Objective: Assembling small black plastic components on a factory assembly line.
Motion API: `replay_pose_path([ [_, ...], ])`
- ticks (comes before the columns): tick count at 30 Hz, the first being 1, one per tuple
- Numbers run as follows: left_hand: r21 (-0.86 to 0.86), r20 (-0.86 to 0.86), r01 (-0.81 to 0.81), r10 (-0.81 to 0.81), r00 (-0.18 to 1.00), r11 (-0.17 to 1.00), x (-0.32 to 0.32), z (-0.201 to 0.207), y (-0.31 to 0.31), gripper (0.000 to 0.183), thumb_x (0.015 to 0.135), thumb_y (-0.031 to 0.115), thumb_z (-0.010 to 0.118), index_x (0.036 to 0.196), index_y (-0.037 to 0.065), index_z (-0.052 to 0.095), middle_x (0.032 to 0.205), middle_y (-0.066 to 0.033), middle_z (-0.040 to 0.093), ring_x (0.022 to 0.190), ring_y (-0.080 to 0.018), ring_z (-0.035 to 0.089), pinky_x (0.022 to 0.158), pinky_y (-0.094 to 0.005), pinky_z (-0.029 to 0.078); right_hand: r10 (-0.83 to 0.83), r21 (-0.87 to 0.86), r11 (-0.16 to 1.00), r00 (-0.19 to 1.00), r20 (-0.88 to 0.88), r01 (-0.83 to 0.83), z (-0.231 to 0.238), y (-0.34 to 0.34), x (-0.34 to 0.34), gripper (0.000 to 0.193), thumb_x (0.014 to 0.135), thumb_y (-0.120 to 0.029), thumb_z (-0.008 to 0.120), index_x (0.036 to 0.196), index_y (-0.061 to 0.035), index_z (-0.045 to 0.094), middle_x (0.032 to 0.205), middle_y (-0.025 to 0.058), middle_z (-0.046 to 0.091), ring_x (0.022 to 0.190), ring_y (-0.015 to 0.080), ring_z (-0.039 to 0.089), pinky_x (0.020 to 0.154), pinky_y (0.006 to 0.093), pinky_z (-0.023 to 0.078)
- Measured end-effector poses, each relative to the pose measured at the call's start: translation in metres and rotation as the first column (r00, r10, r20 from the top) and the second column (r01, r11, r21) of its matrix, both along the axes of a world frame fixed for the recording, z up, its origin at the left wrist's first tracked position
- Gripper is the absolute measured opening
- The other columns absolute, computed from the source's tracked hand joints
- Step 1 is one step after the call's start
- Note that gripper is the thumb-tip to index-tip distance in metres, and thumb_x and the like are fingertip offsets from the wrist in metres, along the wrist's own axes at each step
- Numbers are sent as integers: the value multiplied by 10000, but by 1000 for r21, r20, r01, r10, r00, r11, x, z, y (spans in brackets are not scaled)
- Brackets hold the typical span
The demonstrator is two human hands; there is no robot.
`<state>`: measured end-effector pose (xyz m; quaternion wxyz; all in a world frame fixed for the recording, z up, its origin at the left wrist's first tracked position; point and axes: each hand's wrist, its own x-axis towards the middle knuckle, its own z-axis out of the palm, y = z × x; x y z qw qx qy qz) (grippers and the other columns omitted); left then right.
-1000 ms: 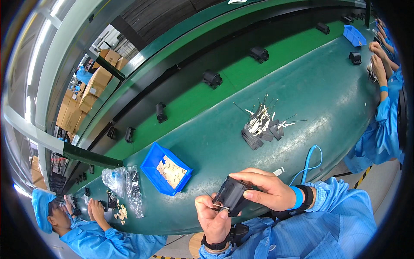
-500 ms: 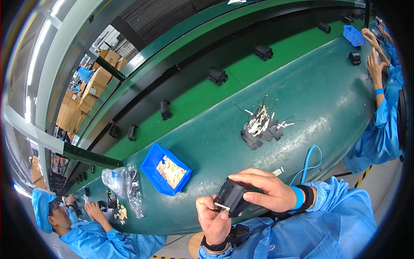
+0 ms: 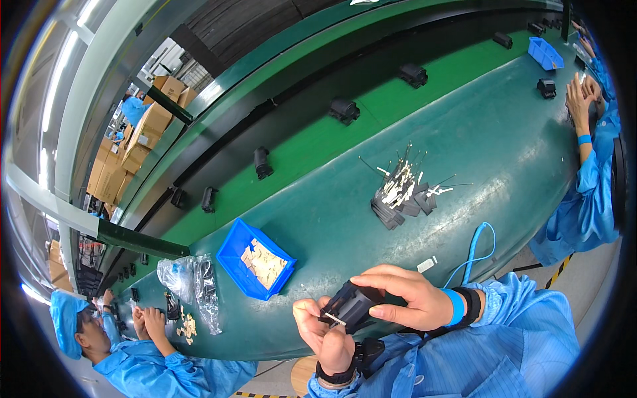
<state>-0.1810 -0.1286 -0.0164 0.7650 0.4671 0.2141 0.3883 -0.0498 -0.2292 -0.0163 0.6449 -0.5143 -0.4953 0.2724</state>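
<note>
My right hand (image 3: 405, 298) grips a small black plastic housing (image 3: 352, 306) from above, just over the near edge of the green table (image 3: 504, 152). My left hand (image 3: 324, 331) comes up from below and pinches a thin metal pin with a small white tab against the housing's lower left side. Both wrists wear black bands, and the right one also has a blue strap. A pile of black strips, white tabs and thin pins (image 3: 403, 189) lies farther out on the table, beyond my hands.
A blue bin of tan pieces (image 3: 255, 259) sits left of my hands, clear plastic bags (image 3: 189, 278) beside it. A blue coiled cord (image 3: 474, 249) hangs at the table edge. Black housings (image 3: 344, 109) ride the green conveyor behind. Workers in blue sit at far left and right.
My left hand has shifted slightly left and up, turning the pin against the housing. The housings on the conveyor have drifted to the right. The worker at right has pulled both hands together.
</note>
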Motion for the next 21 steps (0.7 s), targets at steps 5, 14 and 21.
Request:
replay_pose_path([
  [5,-109,65,66,-59,996,992,0,0,2,396,649,-13,578,944,101,339,851,-79,456,805,-145,483,766,-266,403,-18,-2,1000,999,-32,18,0,0,4,439,865,-127,564,1266,9,448,1144,164,513,999,253,545,846,319,437],
  [14,17,-9,14,-14,1000,1000,-4,-14,0,304,817,96,591,982,97,336,877,-96,495,737,-146,515,637,-301,468,13,-23,1000,994,-107,-16,1,0,3,436,872,-132,564,1268,12,450,1099,144,529,970,219,547,820,303,448],
  [21,-100,124,225,-212,969,969,-2,-5,-6,680,800,54,626,1314,131,187,1057,-205,516,822,-241,590,574,-333,514,14,-26,999,976,-216,-20,-4,5,12,396,902,-155,521,1254,16,466,1090,130,535,961,204,547,812,298,445],
])
